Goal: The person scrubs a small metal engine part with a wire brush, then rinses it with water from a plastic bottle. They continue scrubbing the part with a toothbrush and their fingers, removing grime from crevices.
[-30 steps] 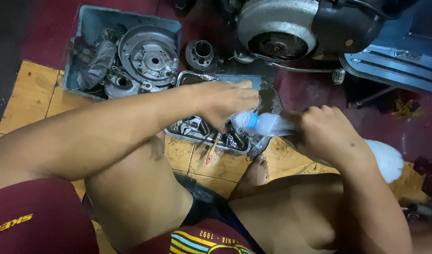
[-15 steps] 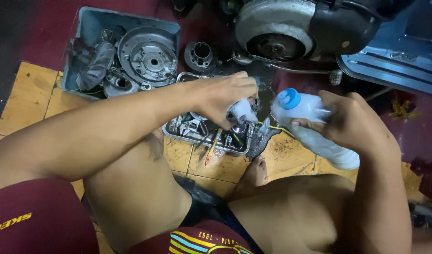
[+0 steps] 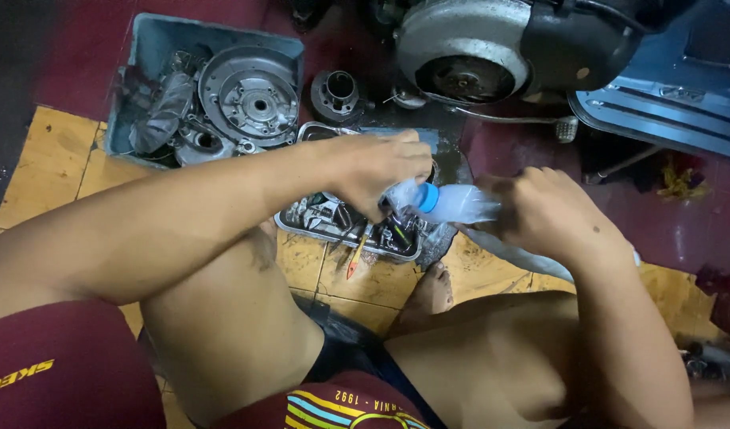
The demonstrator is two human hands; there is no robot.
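Tiled workshop floor, metal tray [image 3: 301, 221] of small parts between my knees.
Head view: right hand [image 3: 544, 210] clenched round clear plastic bottle [image 3: 458, 203], tipped sideways, blue cap toward left hand [image 3: 378, 171], which pinches a pale wad over the tray; left forearm reaches across.

Tight over the metal tray [image 3: 301, 222]: crammed with tools and small parts, both hands and tipped plastic bottle [image 3: 452, 204] above it. Grey bin [image 3: 146, 48] up-left full, flywheel plate [image 3: 249, 94] on top. Cylinder part [image 3: 337, 91] just beyond tray. Engine housing [image 3: 460, 48] blocks top centre, blue panel [image 3: 667, 103] closes the right. Open floor: yellow tiles [image 3: 47, 163] far left, narrow strip of tiles near foot [image 3: 430, 292].
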